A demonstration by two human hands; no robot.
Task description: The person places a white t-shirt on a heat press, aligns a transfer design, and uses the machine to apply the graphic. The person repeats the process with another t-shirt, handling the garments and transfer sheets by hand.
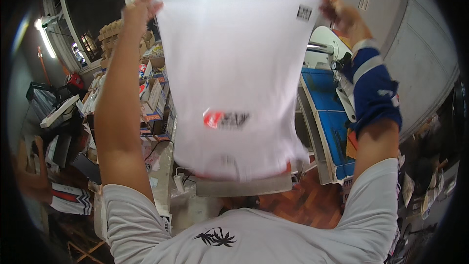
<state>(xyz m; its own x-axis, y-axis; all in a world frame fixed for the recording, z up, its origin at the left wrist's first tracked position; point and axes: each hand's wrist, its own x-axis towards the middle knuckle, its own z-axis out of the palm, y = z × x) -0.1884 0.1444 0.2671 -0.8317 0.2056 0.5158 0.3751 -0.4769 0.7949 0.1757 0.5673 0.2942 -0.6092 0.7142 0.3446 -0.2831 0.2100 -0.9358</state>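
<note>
A white T-shirt (pixel 234 63) hangs spread out in front of me, upside down, its neckline at the bottom. Both of its upper corners are gripped: my left hand (pixel 140 10) pinches one and my right hand (pixel 340 15) the other. A red and black print (pixel 227 119) sits low on the cloth, and a small dark square print (pixel 304 12) lies near the corner by my right hand. The lower part of the shirt is blurred. Just under it a flat grey plate (pixel 244 187) shows, partly covered by the cloth. A blue sleeve (pixel 373 85) covers my right forearm.
A white machine (pixel 322 49) with a round gauge stands beyond a blue-topped bench (pixel 326 102) at the right. Stacked cardboard boxes (pixel 151 98) crowd the left. A grey door (pixel 422 54) is at far right. Another person's arm (pixel 34 181) shows at the left edge.
</note>
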